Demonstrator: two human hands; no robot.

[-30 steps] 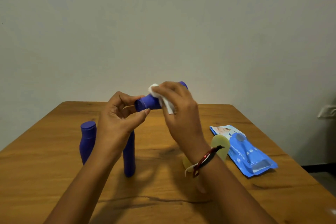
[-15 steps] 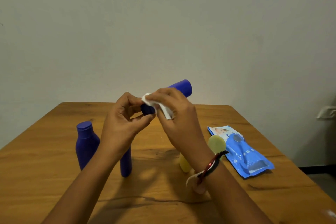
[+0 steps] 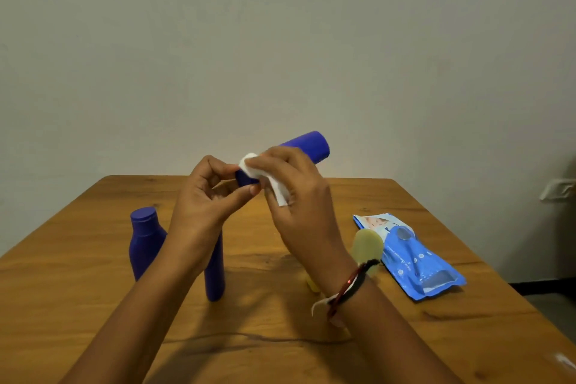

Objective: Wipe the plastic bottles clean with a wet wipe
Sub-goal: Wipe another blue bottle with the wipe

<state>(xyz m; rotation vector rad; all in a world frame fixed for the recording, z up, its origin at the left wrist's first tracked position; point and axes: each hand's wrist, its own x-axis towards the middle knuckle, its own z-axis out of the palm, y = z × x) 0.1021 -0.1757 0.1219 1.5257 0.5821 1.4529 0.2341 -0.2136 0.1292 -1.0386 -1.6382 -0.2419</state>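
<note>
Bottle under treatment: a dark blue cylindrical plastic bottle (image 3: 307,146), held tilted in the air above the middle of the wooden tabletop (image 3: 93,284), cap end toward us. Our left hand (image 3: 204,209) pinches the cap end between thumb and fingertips; our right hand (image 3: 299,193) clasps a folded white wet wipe (image 3: 274,184) around the neck.

We judge the task partway: this bottle is mid-wipe, and whether the others are clean cannot be told. Two more dark blue plastic bottles stand upright toward the left edge, a shouldered one (image 3: 145,240) and a slim one (image 3: 214,274); a pale yellow bottle (image 3: 367,246) shows behind the right wrist. All are opaque, contents unseen.

A blue wet-wipe packet (image 3: 414,259) lies toward the right edge.
</note>
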